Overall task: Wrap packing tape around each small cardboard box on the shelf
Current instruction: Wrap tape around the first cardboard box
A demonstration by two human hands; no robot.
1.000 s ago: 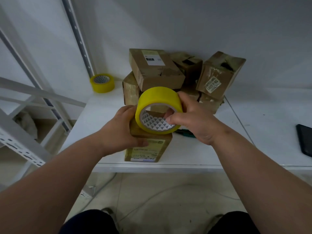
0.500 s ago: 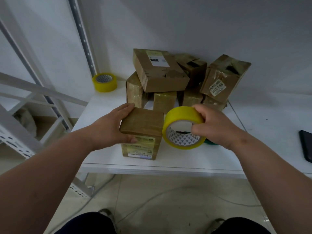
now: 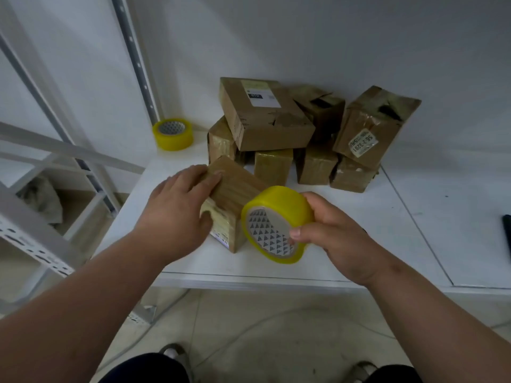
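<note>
The left hand (image 3: pixel 177 208) hides the small box's (image 3: pixel 235 189) nine o'clock side; a dark object (image 3: pixel 507 236) at three o'clock is cut off.

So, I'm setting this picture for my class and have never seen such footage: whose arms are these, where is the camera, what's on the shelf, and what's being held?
No machine here: the arms belong to a person wearing a camera on the head, looking forward and down. The left hand grips a small cardboard box near the front of the white shelf. The right hand holds a yellow tape roll beside that box. Behind them sits a pile of boxes, and a second tape roll stands at the back left. A dark object shows at the right edge.
</note>
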